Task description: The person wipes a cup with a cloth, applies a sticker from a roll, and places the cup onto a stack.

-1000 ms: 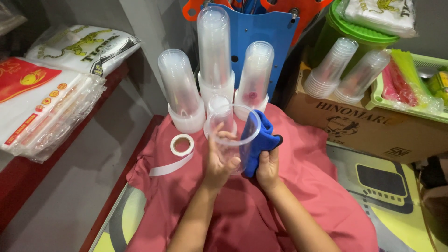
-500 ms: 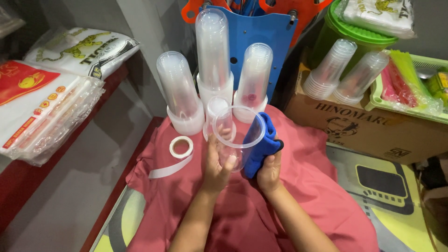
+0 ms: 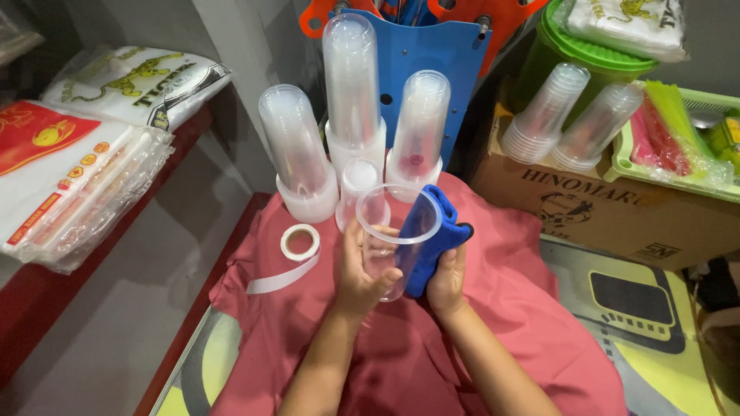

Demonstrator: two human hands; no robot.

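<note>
A single clear plastic cup [image 3: 395, 235] sat between the two hands above the red cloth [image 3: 532, 308], its long axis tilted so the open rim faced up toward the camera and its base pointed down. The left hand [image 3: 361, 273] wrapped its fingers around the cup's wall, gripping it; the right hand [image 3: 447, 279] clutched one folded blue cloth [image 3: 428, 231] pressed against the cup's right side. Both hands were about equally near. Behind stood three tall upturned cup stacks [image 3: 351, 85] and one short stack [image 3: 356, 189], with two more stacks [image 3: 570, 115] lying on a cardboard box [image 3: 609, 208]. One tape roll [image 3: 300, 242] lay left.
</note>
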